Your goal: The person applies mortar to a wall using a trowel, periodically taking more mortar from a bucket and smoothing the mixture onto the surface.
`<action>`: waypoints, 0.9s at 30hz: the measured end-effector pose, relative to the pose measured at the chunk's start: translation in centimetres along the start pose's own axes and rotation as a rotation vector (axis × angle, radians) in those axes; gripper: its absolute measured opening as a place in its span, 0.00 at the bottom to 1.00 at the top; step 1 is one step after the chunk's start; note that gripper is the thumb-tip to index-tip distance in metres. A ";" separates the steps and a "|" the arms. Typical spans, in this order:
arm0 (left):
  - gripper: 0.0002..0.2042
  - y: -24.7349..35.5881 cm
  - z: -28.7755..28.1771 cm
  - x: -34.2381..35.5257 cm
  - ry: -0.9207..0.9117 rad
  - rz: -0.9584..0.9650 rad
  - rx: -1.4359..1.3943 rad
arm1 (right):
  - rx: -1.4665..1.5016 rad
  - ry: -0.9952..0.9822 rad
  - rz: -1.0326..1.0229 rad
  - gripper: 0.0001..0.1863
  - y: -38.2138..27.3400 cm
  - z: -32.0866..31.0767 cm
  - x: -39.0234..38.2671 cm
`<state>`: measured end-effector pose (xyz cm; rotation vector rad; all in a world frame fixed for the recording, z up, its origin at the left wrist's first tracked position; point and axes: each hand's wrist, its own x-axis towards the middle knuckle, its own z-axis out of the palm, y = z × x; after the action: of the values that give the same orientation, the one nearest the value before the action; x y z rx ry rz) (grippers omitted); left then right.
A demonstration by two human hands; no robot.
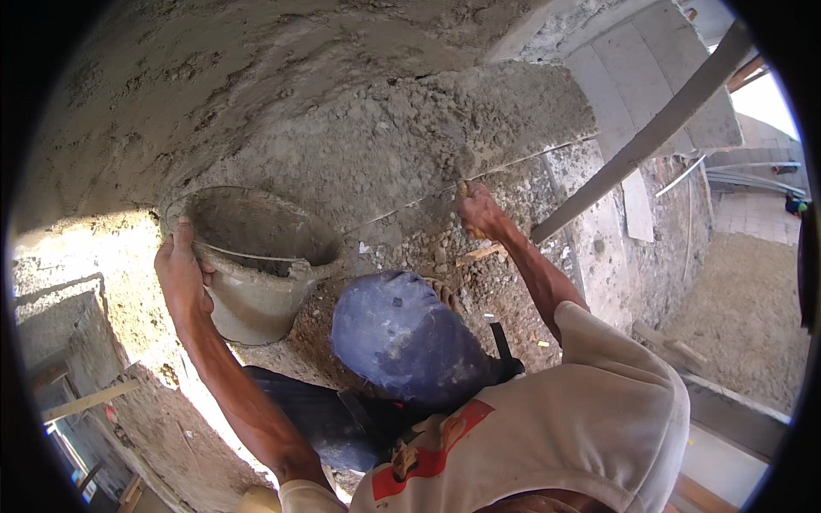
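At the left stands a mortar-coated bucket, tilted a little, with its thin wire handle lying across the mouth. My left hand grips its rim, thumb on top and fingers curled round the edge. Grey residue coats the inside. Right of the bucket, my right hand is closed round the short handle of what looks like a trowel. Its blade blends into the grey mortar in front of it and can hardly be made out. My bent knee, in dusty blue trousers, is between my hands.
A rough plastered wall rises ahead. A long straight bar slants past my right forearm. Rubble and a small wood piece lie under that arm. Pale slabs stand at the upper right; a wooden strip is at the lower left.
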<state>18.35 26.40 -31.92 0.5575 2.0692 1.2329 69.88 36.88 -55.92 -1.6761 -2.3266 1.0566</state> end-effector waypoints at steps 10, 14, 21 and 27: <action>0.19 -0.4 -1.6 -0.1 0.049 0.005 0.028 | -0.127 -0.603 -0.521 0.26 -29.8 2.4 4.9; 0.21 0.0 -3.1 -0.9 0.053 -0.016 0.021 | -0.068 -0.483 -0.475 0.29 -28.9 0.3 5.4; 0.21 -0.9 -2.0 -0.4 0.059 -0.019 -0.035 | 0.090 -0.126 0.243 0.33 -7.3 -9.9 3.7; 0.20 -0.7 0.3 0.9 0.047 0.005 -0.034 | 0.065 -0.140 0.025 0.19 -0.2 -6.9 9.1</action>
<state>17.92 26.87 -32.93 0.5228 2.0827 1.2936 69.16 48.01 -53.47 -1.6623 -2.3306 1.2786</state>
